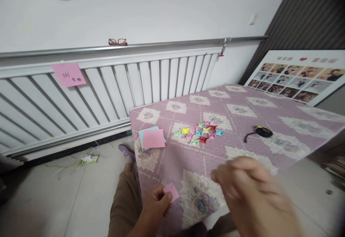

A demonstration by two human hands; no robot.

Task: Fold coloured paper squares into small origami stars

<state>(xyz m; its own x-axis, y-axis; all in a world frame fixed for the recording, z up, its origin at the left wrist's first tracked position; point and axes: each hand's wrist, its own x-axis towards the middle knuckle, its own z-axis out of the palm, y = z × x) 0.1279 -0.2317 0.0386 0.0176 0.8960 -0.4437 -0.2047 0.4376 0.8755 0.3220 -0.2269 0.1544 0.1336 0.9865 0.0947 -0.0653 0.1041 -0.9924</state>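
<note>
Near the table's front left edge, my left hand (159,201) is closed, pinching a small folded square of pink paper (171,191) between thumb and fingers. My right hand (242,183) is raised over the table to the right, close to the camera and apart from the paper. Its fingers look bent but are smeared by motion, so whether it holds anything is unclear. Beyond my left hand lies a stack of square paper sheets (153,138), pink over light blue. Several small folded paper pieces (198,133) in green, yellow, pink, red and blue sit grouped mid-table.
A lilac floral cloth (185,158) covers the table. A black coiled item (263,132) lies right of the folded pieces. Behind stands a white radiator (159,78) with a pink note (69,75). A photo board (299,75) leans at right; a power strip (88,159) is on the floor.
</note>
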